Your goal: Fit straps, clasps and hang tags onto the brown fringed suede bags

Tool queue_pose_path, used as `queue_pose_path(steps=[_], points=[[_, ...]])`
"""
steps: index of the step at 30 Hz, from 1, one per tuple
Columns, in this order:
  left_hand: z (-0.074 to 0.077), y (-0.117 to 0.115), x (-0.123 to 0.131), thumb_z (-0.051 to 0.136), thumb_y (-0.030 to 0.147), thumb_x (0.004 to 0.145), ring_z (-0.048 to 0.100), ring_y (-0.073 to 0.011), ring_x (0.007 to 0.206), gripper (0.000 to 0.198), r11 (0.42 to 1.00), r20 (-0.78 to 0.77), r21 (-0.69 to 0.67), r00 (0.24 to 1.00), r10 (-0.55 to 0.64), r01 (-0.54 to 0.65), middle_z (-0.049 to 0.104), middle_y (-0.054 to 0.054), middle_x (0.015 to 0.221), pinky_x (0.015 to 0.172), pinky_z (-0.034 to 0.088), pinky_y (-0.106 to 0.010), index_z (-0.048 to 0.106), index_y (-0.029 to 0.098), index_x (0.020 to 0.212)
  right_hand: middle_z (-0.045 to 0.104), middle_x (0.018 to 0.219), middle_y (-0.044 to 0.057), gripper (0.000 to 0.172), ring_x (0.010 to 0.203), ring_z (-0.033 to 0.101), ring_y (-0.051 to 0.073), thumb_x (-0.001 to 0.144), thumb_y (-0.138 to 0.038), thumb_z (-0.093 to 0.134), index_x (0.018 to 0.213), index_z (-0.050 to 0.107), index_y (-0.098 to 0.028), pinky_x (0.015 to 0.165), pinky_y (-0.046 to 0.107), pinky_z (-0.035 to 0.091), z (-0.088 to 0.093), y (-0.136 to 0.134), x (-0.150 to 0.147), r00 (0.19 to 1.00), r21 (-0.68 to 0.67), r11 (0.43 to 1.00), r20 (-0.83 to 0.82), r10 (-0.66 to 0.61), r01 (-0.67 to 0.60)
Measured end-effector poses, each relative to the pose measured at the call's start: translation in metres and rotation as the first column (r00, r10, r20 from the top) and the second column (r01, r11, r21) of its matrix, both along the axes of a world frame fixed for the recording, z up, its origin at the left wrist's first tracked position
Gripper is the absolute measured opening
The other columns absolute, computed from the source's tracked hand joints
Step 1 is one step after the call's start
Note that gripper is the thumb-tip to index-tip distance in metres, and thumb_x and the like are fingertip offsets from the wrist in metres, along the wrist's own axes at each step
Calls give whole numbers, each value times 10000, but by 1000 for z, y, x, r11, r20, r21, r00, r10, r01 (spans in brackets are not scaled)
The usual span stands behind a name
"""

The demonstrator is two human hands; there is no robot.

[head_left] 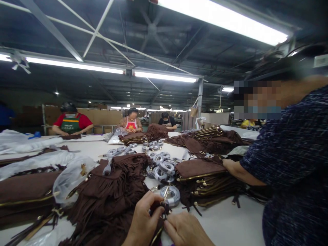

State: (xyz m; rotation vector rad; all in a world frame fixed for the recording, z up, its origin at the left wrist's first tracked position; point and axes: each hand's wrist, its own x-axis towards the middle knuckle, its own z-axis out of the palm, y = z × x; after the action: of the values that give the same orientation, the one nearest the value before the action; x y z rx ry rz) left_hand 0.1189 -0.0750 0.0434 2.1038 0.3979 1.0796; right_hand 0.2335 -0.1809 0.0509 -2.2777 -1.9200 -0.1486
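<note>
Head view: both hands at 6 o'clock in frame, meeting low over a white tabletop [220, 223]. Left hand [144, 217] is curled, thumb and forefinger clamped on a small dark piece with metal fitting [165, 206]. Right hand [189, 228] comes in knuckles up, fingers bunched, tips right by that piece — can't tell whether they grip it, the hand covers the contact. Under the hands, a dark brown edge with a gold zip [156, 235] shows, mostly hidden.

Clock from where the hands meet: a grey plastic-wrapped strap coil [175, 195] sits just beyond at 12 to 1 o'clock, a slim gold metal clasp [166, 193] lying across it. Farther out at 12, a heap of similar grey wrapped coils [166, 166]. At 10, a dark brown fringed suede-like bag [121, 176]; at 2, a stack of dark brown bags with gold zips [202, 166], a co-worker's forearm [237, 171] against it.

Doing it well, my judgement: keep the left pinch close to the metal so the piece can't twist; let the right thumb do the fine work; keep the coil's wrap and loose fringe clear of the fitting — soft stuff could snag or hide it.
</note>
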Motion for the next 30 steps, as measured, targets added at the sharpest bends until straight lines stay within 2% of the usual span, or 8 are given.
queue_pose_path(steps=[5,11,15,18,22,25,28,30], points=[[-3,1,0,544,88,722,612,-181,746,200,998,-9,-39,999,-49,49,665,-34,786,681,449,-249,701,173,813,743,720,34,374,621,627,143,954,-198,429,654,653,-178,499,286,199,10,-6,5,985,9,1000,-169,21,-20],[-6,7,-2,567,201,790,645,-195,731,183,969,-48,-218,991,-128,115,722,-47,761,687,482,-258,748,178,776,653,621,-6,383,571,573,142,958,-200,388,623,574,-196,517,259,269,1,-12,12,966,168,985,-249,67,-25],[15,-1,-5,506,206,865,642,-185,728,231,993,-112,78,991,-80,89,719,-50,783,699,480,-260,735,198,837,689,897,74,182,798,649,212,931,-290,476,921,627,-190,672,277,444,1,-18,12,967,483,875,-234,98,29],[43,-10,-8,441,195,913,659,-193,825,273,948,-147,302,988,-56,99,730,-63,901,784,483,-278,704,204,985,649,1162,133,246,1068,611,240,954,-277,465,1123,613,-175,873,316,475,6,-14,8,932,641,765,-234,277,-67],[64,-16,-20,412,229,945,664,-206,870,285,922,-185,382,983,5,67,724,-72,935,833,484,-305,678,191,1038,693,782,20,245,726,651,159,978,-269,452,874,665,-206,689,229,490,12,-7,6,817,627,771,-383,430,-112],[48,-21,-42,554,273,872,632,-227,1003,388,954,-340,296,939,57,49,689,-72,1113,907,473,-329,563,221,1256,675,690,-2,257,625,625,148,965,-295,473,832,675,-210,620,225,477,23,-11,19,844,647,761,-378,382,-55],[14,-24,-67,743,314,687,508,-337,1211,695,966,-614,260,771,169,-4,548,-134,1355,990,429,-420,497,212,1329,692,702,0,211,622,629,157,931,-335,528,882,698,-220,615,242,489,47,-23,44,896,742,670,-315,314,26],[-7,-21,-80,688,283,723,512,-372,1189,488,961,-749,276,626,220,-8,561,-163,1319,954,438,-450,593,182,1191,688,694,-3,195,626,629,161,912,-357,555,876,699,-231,614,249,492,66,-29,59,912,779,625,-292,288,52]])
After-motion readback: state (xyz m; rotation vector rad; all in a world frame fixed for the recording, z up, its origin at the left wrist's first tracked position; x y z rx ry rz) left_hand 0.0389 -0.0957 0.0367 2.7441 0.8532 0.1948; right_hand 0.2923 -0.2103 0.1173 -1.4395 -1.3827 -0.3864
